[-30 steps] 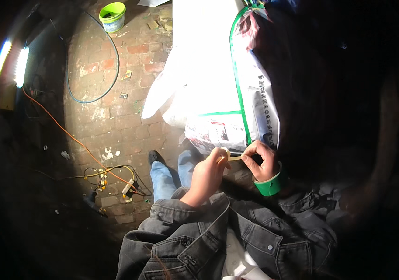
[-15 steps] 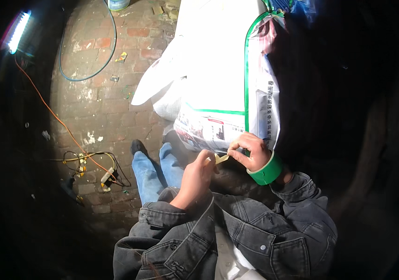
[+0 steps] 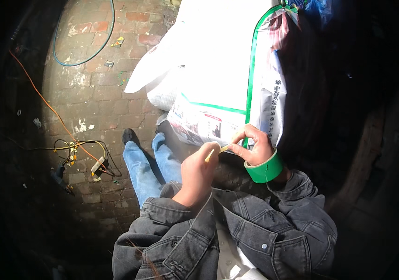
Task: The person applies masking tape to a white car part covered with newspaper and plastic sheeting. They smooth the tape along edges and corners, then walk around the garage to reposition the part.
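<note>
My left hand (image 3: 198,173) is closed, fingers curled round a pale yellow strip (image 3: 224,148), one end of which shows by its thumb. The strip's other end is pinched between thumb and fingertips of my right hand (image 3: 257,147). Its exact kind is hard to make out. A roll of green tape (image 3: 264,170) hangs round my right wrist like a bracelet. Just beyond both hands lies a large white printed sheet (image 3: 218,60) with green tape (image 3: 251,70) along its side and across its lower part. Strong light washes out much of its surface.
Brick floor (image 3: 111,98) spreads to the left, with a blue hose loop (image 3: 83,63), an orange cord (image 3: 45,100) and a power strip (image 3: 98,166) among tangled cables. My legs (image 3: 143,172) show below the sheet's near edge. A blue plastic bundle (image 3: 318,9) sits at the far right.
My view has shifted slightly, and the bright lamp at the upper left now looks dark. Less of the yellow strip shows between my hands. Both hands keep their hold.
</note>
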